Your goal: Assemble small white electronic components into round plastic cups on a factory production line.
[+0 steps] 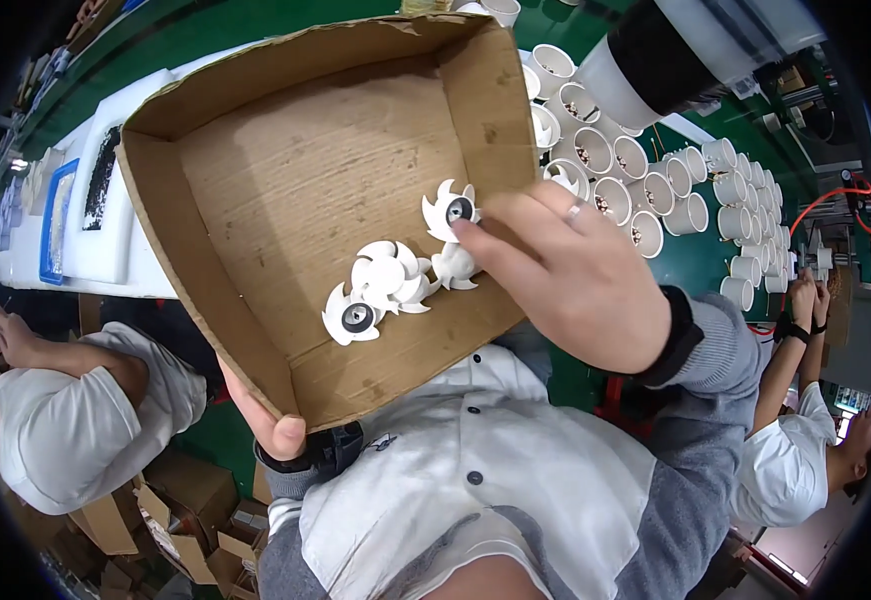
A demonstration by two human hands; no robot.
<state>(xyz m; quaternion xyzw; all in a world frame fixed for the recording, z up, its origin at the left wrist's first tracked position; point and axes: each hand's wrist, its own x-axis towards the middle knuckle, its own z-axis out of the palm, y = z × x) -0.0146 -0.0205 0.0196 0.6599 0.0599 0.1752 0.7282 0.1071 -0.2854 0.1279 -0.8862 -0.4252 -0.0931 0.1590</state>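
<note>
My left hand (273,425) grips the near left corner of a shallow cardboard box (305,150), thumb over the rim and the other fingers hidden beneath. The box is tilted toward me. Several white plastic fan wheels (385,275) with curved blades lie along its near side, one of them showing a dark round hub (357,318). My right hand (580,270) reaches over the box's right wall. Its thumb lies against the dark hub of another white fan wheel (438,215), which it seems to pinch; the other fingertips are partly blurred.
Many white cups (595,150) with small pieces inside stand on the green table (690,250) at right. A clear cylinder with a black band (645,60) looms at upper right. Co-workers sit left (95,410) and right (790,450). A blue-edged tray (58,220) lies left; cardboard boxes (195,490) are below.
</note>
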